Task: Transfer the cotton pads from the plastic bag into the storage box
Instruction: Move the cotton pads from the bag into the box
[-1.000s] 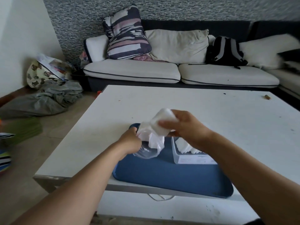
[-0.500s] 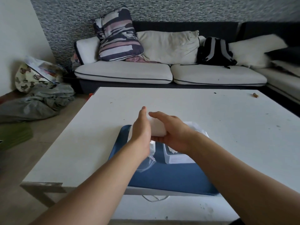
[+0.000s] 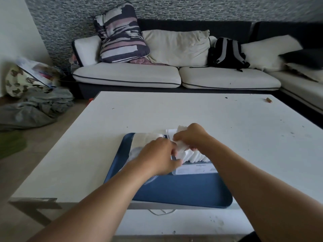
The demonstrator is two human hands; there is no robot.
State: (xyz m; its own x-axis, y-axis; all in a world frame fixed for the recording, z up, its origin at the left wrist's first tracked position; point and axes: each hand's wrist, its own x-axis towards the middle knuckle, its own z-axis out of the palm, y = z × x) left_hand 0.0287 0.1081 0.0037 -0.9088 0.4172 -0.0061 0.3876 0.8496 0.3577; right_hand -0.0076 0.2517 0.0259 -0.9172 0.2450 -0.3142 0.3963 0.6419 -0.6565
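Head view | right hand (image 3: 190, 137) grips a wad of cotton pads (image 3: 181, 145) directly over the storage box (image 3: 195, 169) | left hand (image 3: 157, 158) nearer, fingers curled, grasp unclear | plastic bag (image 3: 139, 145) lies left, on blue tray (image 3: 183, 193).

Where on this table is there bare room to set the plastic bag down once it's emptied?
Bare table top runs from the blue tray to the sofa-side edge, and right of the tray. Crowded: the tray's far half, with both hands, the plastic bag and the storage box.
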